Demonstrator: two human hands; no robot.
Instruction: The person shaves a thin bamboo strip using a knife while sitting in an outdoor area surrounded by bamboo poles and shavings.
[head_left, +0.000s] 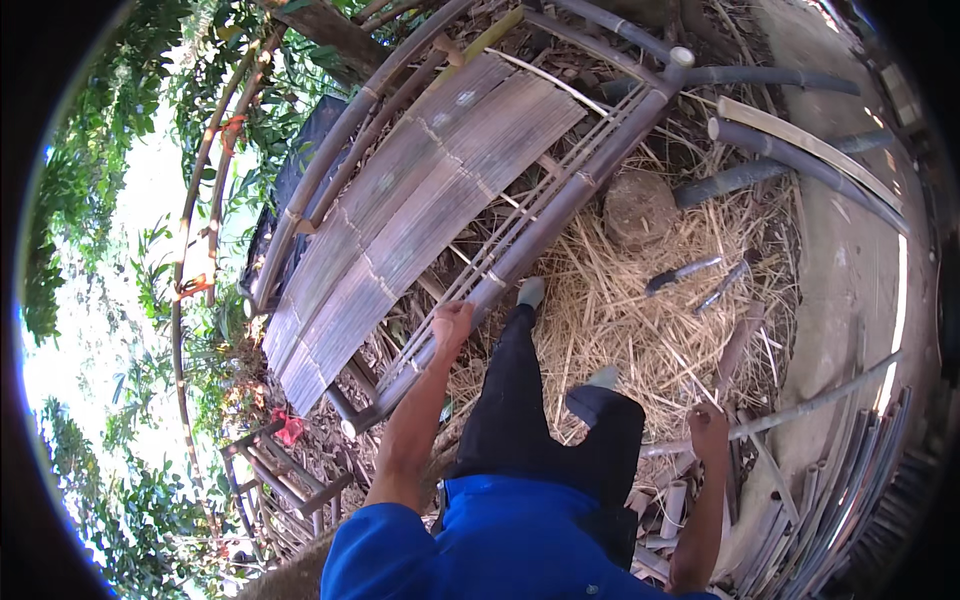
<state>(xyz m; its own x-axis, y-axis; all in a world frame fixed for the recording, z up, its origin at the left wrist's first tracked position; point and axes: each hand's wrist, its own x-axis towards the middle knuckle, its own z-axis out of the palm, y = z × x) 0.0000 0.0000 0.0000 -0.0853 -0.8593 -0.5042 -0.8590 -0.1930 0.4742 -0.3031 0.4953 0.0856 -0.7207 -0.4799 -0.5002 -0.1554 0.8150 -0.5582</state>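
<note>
Near the middle of the frame our left hand (452, 325) is curled on the thick bamboo side pole (560, 215) of a bamboo frame, beside its panel of flattened slats (420, 200), which runs from centre to upper middle. At the lower right our right hand (708, 425) is closed around one thin bamboo strip (800, 410) that stretches toward the right edge. Between our hands are our two dark-trousered legs over straw (640, 320). Two dark blades (700, 275) lie on the straw at right of centre, below one round stump (640, 205).
</note>
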